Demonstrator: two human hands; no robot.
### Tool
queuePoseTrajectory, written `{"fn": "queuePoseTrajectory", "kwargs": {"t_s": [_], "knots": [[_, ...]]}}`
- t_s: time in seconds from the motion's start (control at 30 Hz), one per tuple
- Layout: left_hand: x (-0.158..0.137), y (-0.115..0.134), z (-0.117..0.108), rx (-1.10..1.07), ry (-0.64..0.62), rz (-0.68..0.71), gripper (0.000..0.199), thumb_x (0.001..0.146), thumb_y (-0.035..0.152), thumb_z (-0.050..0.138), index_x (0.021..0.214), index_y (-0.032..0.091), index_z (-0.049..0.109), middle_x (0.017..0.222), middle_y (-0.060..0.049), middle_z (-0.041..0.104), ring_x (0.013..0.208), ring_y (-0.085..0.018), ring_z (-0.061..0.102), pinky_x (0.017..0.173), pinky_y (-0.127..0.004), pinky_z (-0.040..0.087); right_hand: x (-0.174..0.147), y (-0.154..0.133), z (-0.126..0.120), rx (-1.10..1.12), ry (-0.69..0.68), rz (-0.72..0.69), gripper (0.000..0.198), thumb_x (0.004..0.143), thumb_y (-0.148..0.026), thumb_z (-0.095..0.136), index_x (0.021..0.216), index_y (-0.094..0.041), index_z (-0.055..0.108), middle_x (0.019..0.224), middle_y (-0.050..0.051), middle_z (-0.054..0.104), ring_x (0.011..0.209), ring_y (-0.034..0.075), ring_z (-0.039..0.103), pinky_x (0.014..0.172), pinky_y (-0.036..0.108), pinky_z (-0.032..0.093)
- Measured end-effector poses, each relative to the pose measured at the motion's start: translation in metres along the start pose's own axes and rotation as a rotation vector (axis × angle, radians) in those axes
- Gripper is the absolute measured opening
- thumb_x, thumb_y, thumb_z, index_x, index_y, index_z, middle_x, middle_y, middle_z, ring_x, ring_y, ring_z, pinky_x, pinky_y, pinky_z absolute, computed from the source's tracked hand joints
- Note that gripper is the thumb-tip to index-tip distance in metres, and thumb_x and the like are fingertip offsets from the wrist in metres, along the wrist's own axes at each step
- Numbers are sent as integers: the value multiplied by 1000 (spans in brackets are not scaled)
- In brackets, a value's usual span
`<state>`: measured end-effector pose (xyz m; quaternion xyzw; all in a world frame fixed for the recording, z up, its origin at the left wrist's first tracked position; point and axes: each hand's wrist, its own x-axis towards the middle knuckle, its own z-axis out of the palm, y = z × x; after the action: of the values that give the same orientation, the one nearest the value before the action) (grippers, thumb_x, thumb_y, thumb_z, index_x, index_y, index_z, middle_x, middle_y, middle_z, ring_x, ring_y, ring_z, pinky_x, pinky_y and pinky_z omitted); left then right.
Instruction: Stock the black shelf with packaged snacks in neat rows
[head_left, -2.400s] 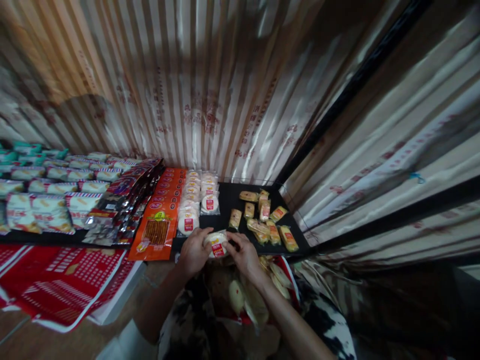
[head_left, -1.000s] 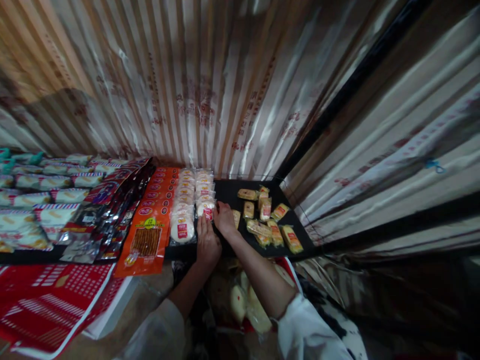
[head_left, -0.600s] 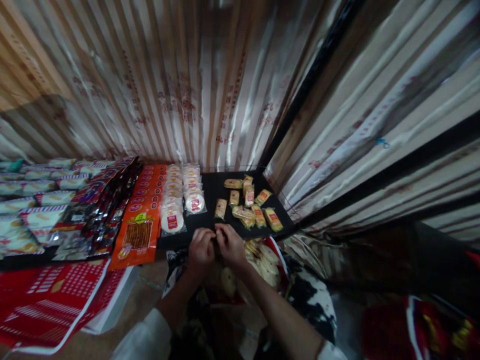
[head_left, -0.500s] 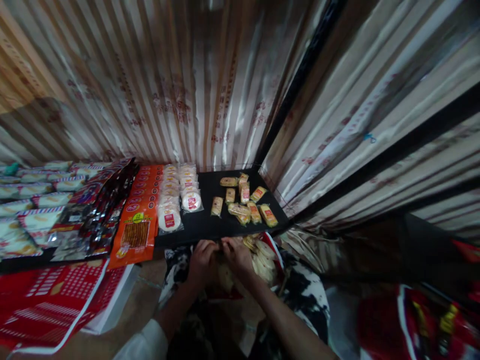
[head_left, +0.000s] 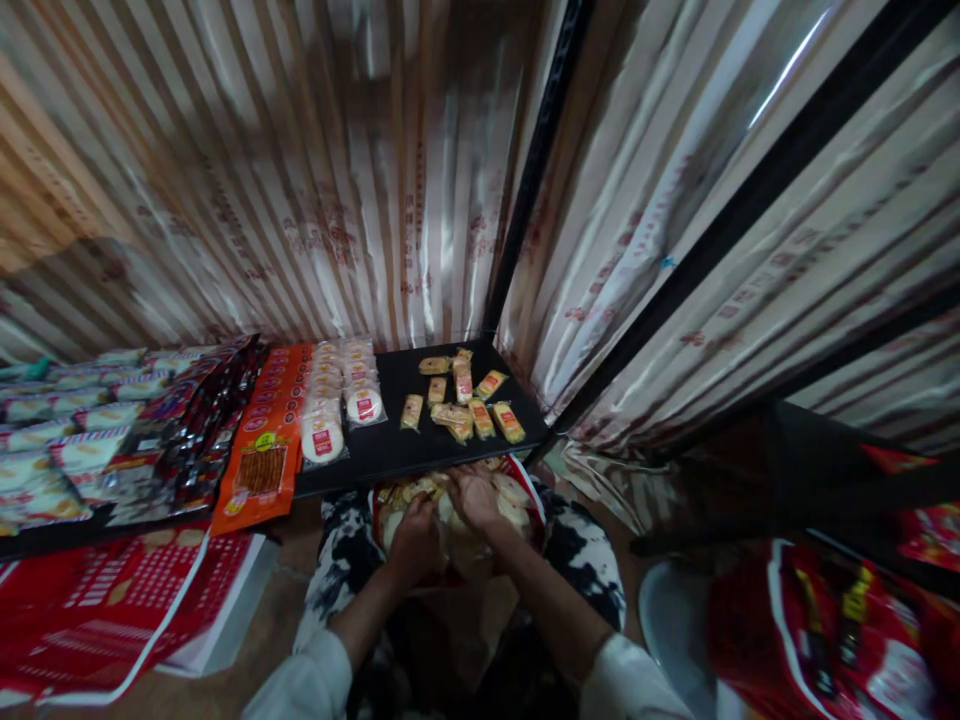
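Both my hands are inside a red bag on my lap, below the shelf's front edge. Pale round wrapped crackers and yellow-wrapped biscuits fill this bag. My left hand is at its left side, fingers curled among the packets; what they hold, if anything, is hidden. My right hand lies over the packets near the back of the bag, its fingers stretched out. Just beyond, on the black shelf, lie several yellow-wrapped biscuits, with two rows of white round wrapped crackers to their left.
An orange snack bag, dark shiny packets and white snack packets line the shelf's left. A red patterned bag stands at lower left. Another red bag is at lower right. A dark post rises behind the shelf.
My hands have moved from close together at the shelf's edge down into the bag and farther apart. The camera view has shifted slightly right.
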<state>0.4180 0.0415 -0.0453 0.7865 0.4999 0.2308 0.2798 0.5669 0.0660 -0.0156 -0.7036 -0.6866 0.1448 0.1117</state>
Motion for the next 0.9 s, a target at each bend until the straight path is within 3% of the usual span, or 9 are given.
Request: {"fn": "queuePoseTrajectory", "kwargs": {"t_s": [0.17,0.37,0.5,0.7,0.9], "knots": [[-2,-1,0,-25,-5,-44,47,68,3,40,109,12,61,123,-15,56,116,-24,52,100,-41,43,15,-10,9,-18,-45,51,23,84,-20,48,86,-16,71,95,15,71,94,24,63,86,33,40],[1,-6,-6,-89,-45,-70,51,66,3,40,111,16,60,120,-11,58,114,-22,53,100,-39,43,14,-11,17,-13,-37,57,28,89,-23,41,90,-18,68,95,12,70,92,20,62,82,29,42],[3,-11,-5,-82,-4,-113,51,66,3,39,112,14,58,118,-13,59,113,-23,54,100,-40,42,0,-12,16,0,-34,-12,26,90,-22,39,94,-20,65,97,8,69,95,17,60,83,24,40],[1,-26,-5,-91,155,-190,62,66,9,43,128,10,44,128,-16,53,123,-25,45,105,-41,36,-20,-23,5,49,48,-94,28,93,-22,32,93,-21,60,92,6,68,87,16,61,75,23,40],[-7,-30,-24,-199,171,-342,59,69,16,46,128,6,42,134,-19,46,129,-27,38,107,-42,30,-28,-40,-7,192,116,-99,28,93,-27,31,90,-21,58,80,4,66,74,17,60,67,24,38]]}}
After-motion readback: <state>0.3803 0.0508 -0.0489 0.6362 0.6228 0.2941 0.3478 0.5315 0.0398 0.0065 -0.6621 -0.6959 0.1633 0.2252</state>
